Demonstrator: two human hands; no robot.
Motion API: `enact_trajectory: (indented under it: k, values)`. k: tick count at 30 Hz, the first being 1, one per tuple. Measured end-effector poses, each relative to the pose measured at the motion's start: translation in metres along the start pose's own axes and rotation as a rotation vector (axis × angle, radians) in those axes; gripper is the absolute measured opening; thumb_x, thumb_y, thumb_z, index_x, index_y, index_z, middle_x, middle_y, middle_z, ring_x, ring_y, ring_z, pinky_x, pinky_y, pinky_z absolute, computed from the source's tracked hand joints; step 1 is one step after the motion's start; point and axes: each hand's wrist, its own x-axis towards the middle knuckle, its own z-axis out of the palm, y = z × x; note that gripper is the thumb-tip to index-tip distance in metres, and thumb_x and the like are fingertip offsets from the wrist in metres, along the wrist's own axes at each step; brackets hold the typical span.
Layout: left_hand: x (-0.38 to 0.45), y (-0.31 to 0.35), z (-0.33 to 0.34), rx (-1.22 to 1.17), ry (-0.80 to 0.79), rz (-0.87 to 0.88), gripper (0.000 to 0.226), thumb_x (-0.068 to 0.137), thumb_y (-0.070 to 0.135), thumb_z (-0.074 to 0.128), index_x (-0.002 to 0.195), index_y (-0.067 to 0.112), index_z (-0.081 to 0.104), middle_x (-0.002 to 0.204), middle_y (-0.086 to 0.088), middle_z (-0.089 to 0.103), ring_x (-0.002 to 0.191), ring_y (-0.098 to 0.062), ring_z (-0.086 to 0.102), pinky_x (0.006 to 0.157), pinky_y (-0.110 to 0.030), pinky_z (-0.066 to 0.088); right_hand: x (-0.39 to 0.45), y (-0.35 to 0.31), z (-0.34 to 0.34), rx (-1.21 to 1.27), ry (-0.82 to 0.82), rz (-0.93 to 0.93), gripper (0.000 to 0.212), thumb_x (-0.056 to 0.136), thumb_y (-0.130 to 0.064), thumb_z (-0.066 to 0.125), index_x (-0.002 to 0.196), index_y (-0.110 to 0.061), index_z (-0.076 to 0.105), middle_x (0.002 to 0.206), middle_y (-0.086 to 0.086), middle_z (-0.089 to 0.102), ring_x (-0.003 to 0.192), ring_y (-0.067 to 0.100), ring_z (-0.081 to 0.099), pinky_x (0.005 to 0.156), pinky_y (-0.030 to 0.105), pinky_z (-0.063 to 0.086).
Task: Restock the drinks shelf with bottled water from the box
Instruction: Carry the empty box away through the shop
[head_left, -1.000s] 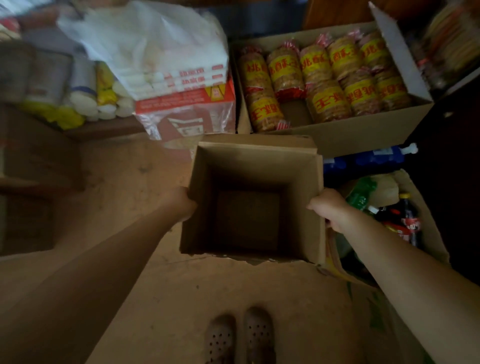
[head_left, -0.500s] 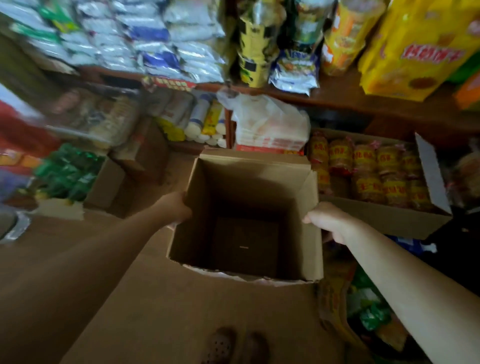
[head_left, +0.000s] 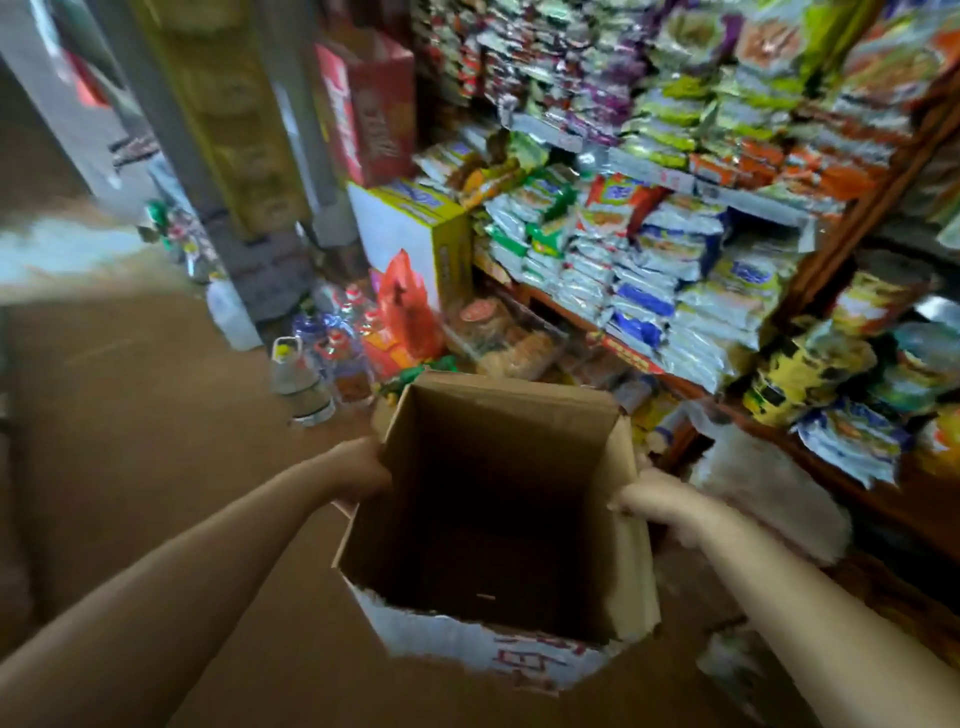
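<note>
An open brown cardboard box (head_left: 524, 431) hangs in front of me above the floor, and its dark inside holds no bottles. My left hand (head_left: 361, 470) grips the box's left wall near the top edge. On the opposite side, my right hand (head_left: 657, 501) grips the right wall, fingers curled over its rim. The box's near side is torn and white with red print. No bottled water shows inside the box.
Wooden shelves (head_left: 810, 431) packed with snack bags fill the right. Clear plastic bottles and jugs (head_left: 332, 353) stand on the brown floor ahead, beside a red bag and a white-yellow carton (head_left: 415, 234). A grey pillar (head_left: 228, 156) rises at the back left.
The box has been lifted and carried leftward with both hands on it. My view has swung up and left, from the biscuit box and floor to the snack shelves and floor bottles.
</note>
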Motion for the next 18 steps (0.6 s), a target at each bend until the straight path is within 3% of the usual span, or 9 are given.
enact_trajectory:
  k: [3, 5, 10, 15, 18]
  values:
    - [-0.016, -0.045, -0.043, -0.066, 0.053, -0.073, 0.011, 0.081, 0.002, 0.056, 0.087, 0.008, 0.063, 0.070, -0.007, 0.062, 0.051, -0.017, 0.061, 0.042, -0.031, 0.055, -0.008, -0.070, 0.021, -0.076, -0.020, -0.069, 0.061, 0.093, -0.017, 0.058, 0.145, -0.003, 0.030, 0.146, 0.013, 0.038, 0.132, 0.029, 0.039, 0.089, 0.030, 0.036]
    - [-0.029, -0.076, -0.072, -0.107, 0.103, -0.115, 0.006, 0.080, 0.006, 0.057, 0.079, 0.010, 0.062, 0.066, -0.006, 0.061, 0.049, -0.018, 0.060, 0.041, -0.028, 0.053, -0.012, -0.114, 0.040, -0.145, -0.050, -0.123, 0.063, 0.095, -0.015, 0.056, 0.147, -0.002, 0.024, 0.151, 0.013, 0.030, 0.137, 0.030, 0.032, 0.091, 0.032, 0.034]
    - [-0.057, -0.154, -0.146, -0.254, 0.225, -0.247, 0.020, 0.077, 0.004, 0.060, 0.096, 0.004, 0.063, 0.079, -0.010, 0.066, 0.063, -0.024, 0.067, 0.040, -0.027, 0.053, -0.022, -0.225, 0.098, -0.266, -0.109, -0.276, 0.062, 0.094, -0.014, 0.056, 0.146, -0.003, 0.026, 0.153, 0.014, 0.028, 0.140, 0.032, 0.028, 0.105, 0.042, 0.032]
    - [-0.073, -0.217, -0.218, -0.339, 0.322, -0.315, 0.023, 0.078, 0.005, 0.061, 0.101, 0.004, 0.060, 0.083, -0.011, 0.066, 0.070, -0.027, 0.068, 0.043, -0.028, 0.055, -0.036, -0.330, 0.154, -0.348, -0.167, -0.397, 0.053, 0.093, -0.012, 0.057, 0.139, 0.002, 0.033, 0.149, 0.018, 0.032, 0.136, 0.036, 0.032, 0.094, 0.042, 0.037]
    - [-0.076, -0.251, -0.258, -0.353, 0.382, -0.349, 0.032, 0.075, 0.008, 0.064, 0.106, 0.003, 0.060, 0.095, -0.016, 0.069, 0.080, -0.030, 0.070, 0.059, -0.037, 0.060, -0.034, -0.388, 0.188, -0.368, -0.199, -0.451, 0.030, 0.091, -0.011, 0.058, 0.117, 0.000, 0.048, 0.118, 0.019, 0.049, 0.099, 0.033, 0.053, 0.069, 0.029, 0.042]
